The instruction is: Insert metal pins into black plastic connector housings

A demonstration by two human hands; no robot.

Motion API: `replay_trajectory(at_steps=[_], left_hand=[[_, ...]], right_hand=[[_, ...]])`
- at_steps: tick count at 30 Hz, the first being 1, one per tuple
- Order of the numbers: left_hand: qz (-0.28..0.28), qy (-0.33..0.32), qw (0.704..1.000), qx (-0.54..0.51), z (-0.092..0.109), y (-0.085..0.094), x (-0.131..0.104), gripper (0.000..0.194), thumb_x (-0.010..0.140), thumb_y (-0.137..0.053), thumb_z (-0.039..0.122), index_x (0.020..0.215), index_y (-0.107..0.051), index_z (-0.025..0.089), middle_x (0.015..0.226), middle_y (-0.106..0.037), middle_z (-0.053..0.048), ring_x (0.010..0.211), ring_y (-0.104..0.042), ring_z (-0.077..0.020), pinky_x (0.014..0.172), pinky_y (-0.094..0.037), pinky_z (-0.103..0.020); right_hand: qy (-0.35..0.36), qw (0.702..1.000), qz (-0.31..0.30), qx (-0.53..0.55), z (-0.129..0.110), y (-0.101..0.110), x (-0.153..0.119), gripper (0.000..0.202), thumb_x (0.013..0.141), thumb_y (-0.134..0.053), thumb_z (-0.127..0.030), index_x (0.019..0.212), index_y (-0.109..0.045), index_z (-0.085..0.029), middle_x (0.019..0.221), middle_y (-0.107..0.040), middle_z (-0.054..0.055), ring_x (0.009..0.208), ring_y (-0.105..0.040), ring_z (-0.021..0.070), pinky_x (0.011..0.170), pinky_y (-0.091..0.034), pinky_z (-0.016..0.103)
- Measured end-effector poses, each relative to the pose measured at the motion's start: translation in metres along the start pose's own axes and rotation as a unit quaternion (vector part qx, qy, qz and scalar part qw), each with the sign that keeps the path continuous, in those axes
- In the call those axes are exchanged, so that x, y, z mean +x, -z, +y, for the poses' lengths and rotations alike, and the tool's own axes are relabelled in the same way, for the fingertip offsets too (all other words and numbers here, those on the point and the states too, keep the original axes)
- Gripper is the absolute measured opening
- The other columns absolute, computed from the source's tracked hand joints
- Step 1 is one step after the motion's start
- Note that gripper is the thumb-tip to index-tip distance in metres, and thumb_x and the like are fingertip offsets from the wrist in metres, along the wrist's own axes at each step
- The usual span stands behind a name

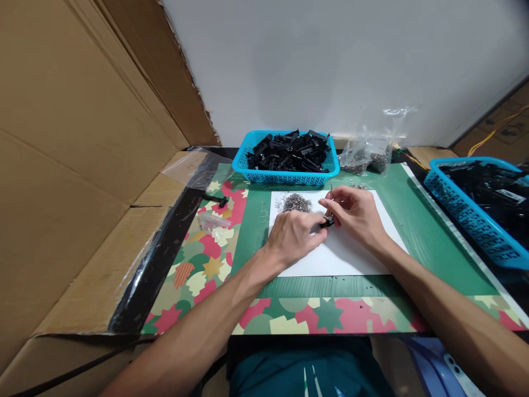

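Observation:
My left hand (pixel 294 234) is closed on a small black plastic part (pixel 327 223), pinched between thumb and fingers over a white sheet of paper (pixel 330 259). In my right hand (pixel 354 212) a thin metal rod (pixel 331 193) stands nearly upright, gripped between thumb and fingertips. Its lower end comes down at the black part; whether the two touch is hidden by my fingers. A pile of tiny metal pieces (pixel 298 203) lies on the paper just beyond my left hand.
A blue basket (pixel 285 177) full of black plastic parts stands at the back, with bags of small metal pieces (pixel 367 155) beside it. Another blue basket (pixel 475 220) is at the right. One loose black part (pixel 221 202) lies left on the patterned mat (pixel 206 275). Cardboard (pixel 74 138) walls the left.

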State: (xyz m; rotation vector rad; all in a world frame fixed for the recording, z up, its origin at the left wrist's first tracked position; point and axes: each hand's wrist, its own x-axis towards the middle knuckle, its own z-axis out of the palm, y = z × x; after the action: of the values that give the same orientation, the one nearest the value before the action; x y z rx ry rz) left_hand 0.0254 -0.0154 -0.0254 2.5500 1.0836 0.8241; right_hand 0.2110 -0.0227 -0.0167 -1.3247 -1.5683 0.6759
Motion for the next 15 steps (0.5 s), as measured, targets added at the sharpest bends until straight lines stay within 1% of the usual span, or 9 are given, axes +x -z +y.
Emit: replay_trajectory(at_steps=[6,11,15], left_hand=[[-0.007,0.001,1.000,0.001,0.0000,0.0004,-0.0005,0.014,0.086,-0.074,0.022,0.096,-0.084,0.023,0.085,-0.084,-0.003,0.074,-0.076,-0.0214,0.061,-0.048,-0.030],[-0.014,0.016,1.000,-0.003,0.0012,0.0022,-0.0002,0.013,0.087,-0.071,0.024,0.090,-0.084,0.022,0.076,-0.081,-0.003,0.067,-0.072,-0.0200,0.060,-0.046,-0.030],[-0.022,0.035,0.999,-0.032,0.0007,0.0034,0.0012,0.014,0.086,-0.070,0.024,0.089,-0.084,0.021,0.076,-0.080,-0.004,0.065,-0.070,-0.0197,0.060,-0.046,-0.030]], right_hand=[[0.017,1.000,-0.001,-0.019,0.0003,-0.0003,-0.0003,0.034,0.094,-0.072,-0.050,0.081,-0.069,-0.019,0.058,-0.064,0.000,0.050,-0.052,0.0134,0.052,-0.039,0.027],[0.070,0.996,0.024,-0.058,0.0003,-0.0014,-0.0035,0.038,0.095,-0.071,-0.051,0.076,-0.069,-0.019,0.054,-0.060,-0.002,0.048,-0.051,0.0123,0.051,-0.037,0.027],[0.097,0.992,0.039,-0.072,0.0020,-0.0015,-0.0080,0.035,0.096,-0.071,-0.048,0.076,-0.069,-0.019,0.057,-0.065,0.000,0.049,-0.054,0.0123,0.052,-0.040,0.026]])
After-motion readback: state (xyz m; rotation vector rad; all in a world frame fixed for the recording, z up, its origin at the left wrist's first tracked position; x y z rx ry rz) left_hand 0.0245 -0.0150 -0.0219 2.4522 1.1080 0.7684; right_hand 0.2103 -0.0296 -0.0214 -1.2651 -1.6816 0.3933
